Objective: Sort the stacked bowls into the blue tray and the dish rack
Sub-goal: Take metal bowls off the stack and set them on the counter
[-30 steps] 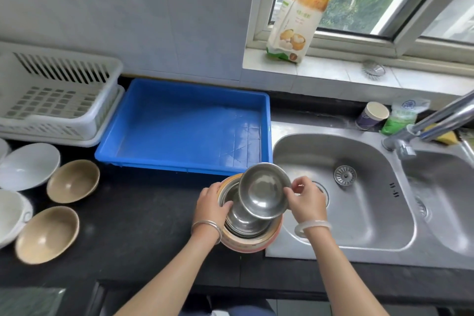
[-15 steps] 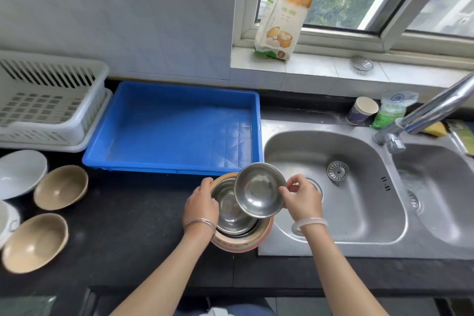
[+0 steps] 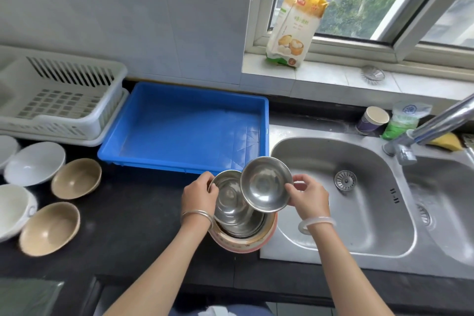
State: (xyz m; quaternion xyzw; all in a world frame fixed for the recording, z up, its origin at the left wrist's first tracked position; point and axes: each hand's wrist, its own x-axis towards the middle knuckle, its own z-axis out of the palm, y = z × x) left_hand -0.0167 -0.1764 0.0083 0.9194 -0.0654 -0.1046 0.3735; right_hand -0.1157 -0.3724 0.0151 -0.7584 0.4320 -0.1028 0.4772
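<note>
A stack of bowls [image 3: 242, 235] stands on the black counter beside the sink: steel bowls nested in a pink-rimmed bowl at the bottom. My right hand [image 3: 306, 196] holds a small steel bowl [image 3: 265, 183] by its right rim, tilted and raised over the stack. My left hand [image 3: 201, 195] grips the left rim of the second steel bowl [image 3: 227, 199], which sits tilted in the stack. The blue tray [image 3: 264, 115] lies just behind, with nothing in it. The white dish rack [image 3: 64, 100] stands at the far left, also bare.
Two tan bowls [image 3: 75, 178] [image 3: 48, 228] and several white bowls [image 3: 34, 163] lie on the counter at the left. A double steel sink [image 3: 359, 200] with a tap [image 3: 431, 128] is on the right. A paper cup [image 3: 372, 120], a sponge and a flour bag [image 3: 295, 31] stand behind.
My right hand has lifted the small steel bowl a little higher and to the right of the stack. My left hand has taken hold of the second steel bowl's rim and tilted it.
</note>
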